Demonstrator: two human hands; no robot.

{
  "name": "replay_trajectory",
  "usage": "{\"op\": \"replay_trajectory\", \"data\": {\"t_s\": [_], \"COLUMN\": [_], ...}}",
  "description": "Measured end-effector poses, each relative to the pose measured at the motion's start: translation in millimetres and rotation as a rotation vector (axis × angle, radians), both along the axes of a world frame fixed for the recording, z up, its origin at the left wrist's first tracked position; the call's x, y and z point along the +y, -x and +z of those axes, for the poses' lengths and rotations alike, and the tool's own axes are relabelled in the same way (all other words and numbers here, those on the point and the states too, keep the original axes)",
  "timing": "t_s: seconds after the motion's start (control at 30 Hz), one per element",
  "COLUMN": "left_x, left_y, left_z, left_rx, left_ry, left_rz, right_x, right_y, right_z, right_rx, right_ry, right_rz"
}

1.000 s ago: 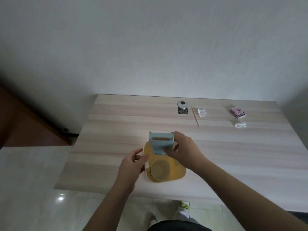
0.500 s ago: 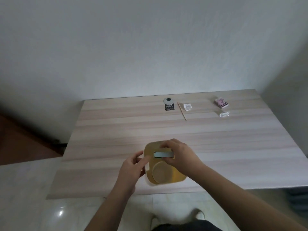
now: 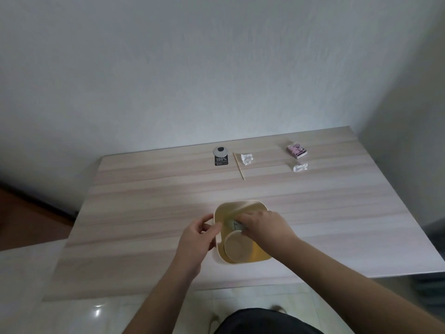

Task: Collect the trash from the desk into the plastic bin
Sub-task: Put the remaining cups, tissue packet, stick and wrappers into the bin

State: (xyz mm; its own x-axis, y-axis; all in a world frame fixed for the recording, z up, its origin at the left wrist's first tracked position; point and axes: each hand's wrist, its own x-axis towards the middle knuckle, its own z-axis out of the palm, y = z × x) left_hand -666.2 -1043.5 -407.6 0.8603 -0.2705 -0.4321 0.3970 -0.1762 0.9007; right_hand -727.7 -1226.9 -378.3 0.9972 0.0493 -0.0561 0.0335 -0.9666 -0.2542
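Observation:
A cream-yellow plastic bin (image 3: 243, 207) stands near the desk's front edge. My left hand (image 3: 196, 239) grips its left rim. My right hand (image 3: 263, 225) reaches into the bin and holds a pale blue carton (image 3: 233, 224), mostly hidden by the fingers and the rim. A round brown paper cup (image 3: 237, 247) lies inside the bin below it. At the back of the desk lie a black and white packet (image 3: 221, 156), a thin wooden stick (image 3: 238, 165), a crumpled white paper (image 3: 246, 159), a pink packet (image 3: 297, 150) and another crumpled white paper (image 3: 300, 167).
The wooden desk (image 3: 168, 203) meets a white wall at the back and another wall at the far right. Light floor tiles (image 3: 79, 314) show below the desk's front edge, with a dark brown floor area at the left.
My right hand has lowered the blue carton from above the rim down into the bin. The camera has shifted, so the desk sits lower in view. My left hand stays on the rim.

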Motion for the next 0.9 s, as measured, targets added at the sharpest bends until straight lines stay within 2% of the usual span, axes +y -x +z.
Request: {"op": "replay_trajectory", "data": {"t_s": [0.13, 0.23, 0.4, 0.6, 0.9], "left_x": [-21, -31, -34, -26, -12], "left_y": [10, 18, 24, 19, -16], "left_z": [0, 2, 3, 4, -16], "left_rx": [-0.015, -0.027, -0.041, 0.045, 0.084], "left_ry": [-0.028, -0.029, -0.091, -0.01, 0.046], "left_rz": [-0.01, -0.012, 0.011, 0.101, 0.104], "right_x": [-19, -24, -29, -20, -18], "right_y": [4, 6, -5, -11, -17], "right_z": [-3, -7, -3, 2, 20], "right_rx": [-0.109, -0.163, -0.07, -0.006, -0.098], "right_ry": [0.009, -0.065, -0.153, -0.174, -0.257], "right_rz": [0.016, 0.045, 0.14, 0.221, 0.04]}}
